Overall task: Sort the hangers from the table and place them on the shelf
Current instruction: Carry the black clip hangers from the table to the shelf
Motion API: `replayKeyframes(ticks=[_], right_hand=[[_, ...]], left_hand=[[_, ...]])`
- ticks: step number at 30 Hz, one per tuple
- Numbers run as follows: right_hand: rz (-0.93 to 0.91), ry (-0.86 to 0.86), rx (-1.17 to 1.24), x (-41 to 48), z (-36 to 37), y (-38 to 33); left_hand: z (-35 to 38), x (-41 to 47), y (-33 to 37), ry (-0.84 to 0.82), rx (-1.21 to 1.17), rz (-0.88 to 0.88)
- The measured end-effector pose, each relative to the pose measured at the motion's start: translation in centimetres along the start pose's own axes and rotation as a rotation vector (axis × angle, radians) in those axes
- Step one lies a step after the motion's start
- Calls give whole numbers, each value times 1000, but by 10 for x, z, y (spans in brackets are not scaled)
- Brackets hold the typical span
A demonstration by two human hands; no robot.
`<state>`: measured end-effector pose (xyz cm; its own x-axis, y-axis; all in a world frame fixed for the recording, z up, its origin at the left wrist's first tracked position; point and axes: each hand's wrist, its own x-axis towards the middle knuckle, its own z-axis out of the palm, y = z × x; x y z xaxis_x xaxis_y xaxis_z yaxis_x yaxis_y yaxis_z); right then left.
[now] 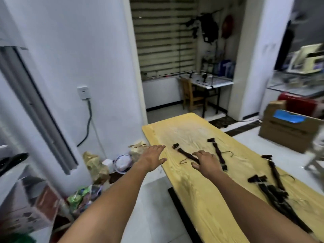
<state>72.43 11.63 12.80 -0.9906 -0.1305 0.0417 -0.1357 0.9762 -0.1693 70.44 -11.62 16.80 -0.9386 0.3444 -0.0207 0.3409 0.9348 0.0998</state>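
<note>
Several dark brown clip hangers lie on the pale yellow wooden table. One hanger lies slanted near the table's left edge, and my right hand reaches over its right end with fingers spread and relaxed; whether it touches the hanger I cannot tell. A second hanger lies just right of that hand. A third hanger and a pile of hangers lie at the right. My left hand hovers open over the table's left edge, holding nothing. No shelf is clearly visible.
Bags and clutter sit on the floor left of the table by the white wall. A cardboard box stands on the floor at the right. A small desk and wooden chair stand in the back room.
</note>
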Motion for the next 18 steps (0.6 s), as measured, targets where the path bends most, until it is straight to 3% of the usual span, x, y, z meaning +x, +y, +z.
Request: replayKeyframes(ticks=[18], right_hand=[[552, -63, 21, 92, 50, 111]], left_hand=[[87, 260, -4, -216, -43, 421]])
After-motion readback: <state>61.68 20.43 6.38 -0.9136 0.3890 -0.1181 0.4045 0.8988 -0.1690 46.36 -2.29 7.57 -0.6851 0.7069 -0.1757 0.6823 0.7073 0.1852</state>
